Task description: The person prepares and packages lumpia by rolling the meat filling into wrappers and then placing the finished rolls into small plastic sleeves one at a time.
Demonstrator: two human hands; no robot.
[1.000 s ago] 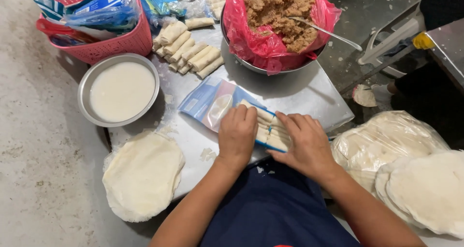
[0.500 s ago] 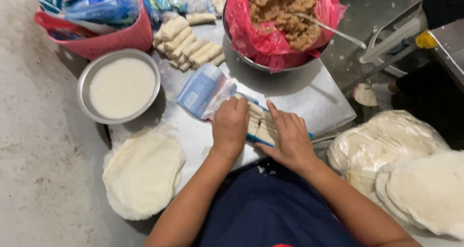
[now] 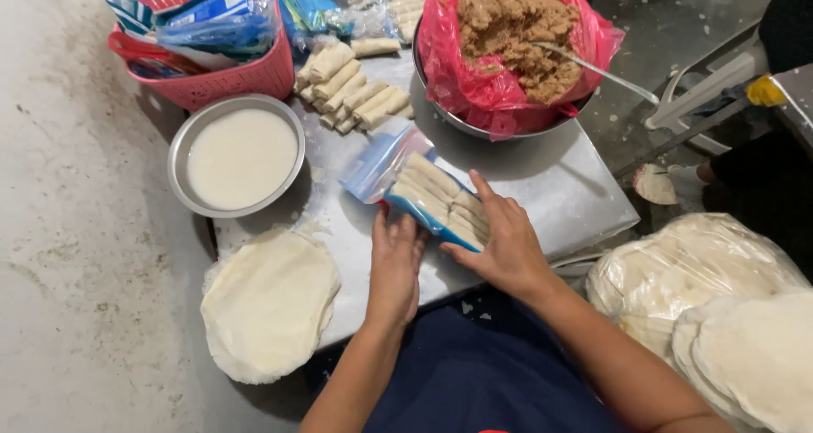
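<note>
Clear bag of spring rolls (image 3: 436,198) lying flat near the front middle of the metal surface (image 3: 550,187), rolls packed side by side, blue strip along the near edge. Left hand (image 3: 395,264) flat against the bag's near left end, fingers together and pressing, not wrapped round it. Right hand (image 3: 501,238) on the near right end, fingers spread a bit, thumb up on the rolls. Bag sits close to the front edge, so hardly any room on that side. Bare metal to the right, up to the corner. Round steel pan of white liquid (image 3: 237,155) off to the left, well apart. Stack of round wrappers (image 3: 269,302) hanging over the front left corner. Loose pile of rolls (image 3: 356,90) just behind the bag, then a pink basket (image 3: 224,77) and a bowl of brown filling (image 3: 508,44) lined in red plastic, with a spoon (image 3: 593,69) sticking out. More wrappers in plastic (image 3: 703,272) down on the right, off the surface. Grey concrete floor (image 3: 76,230) on the left.
</note>
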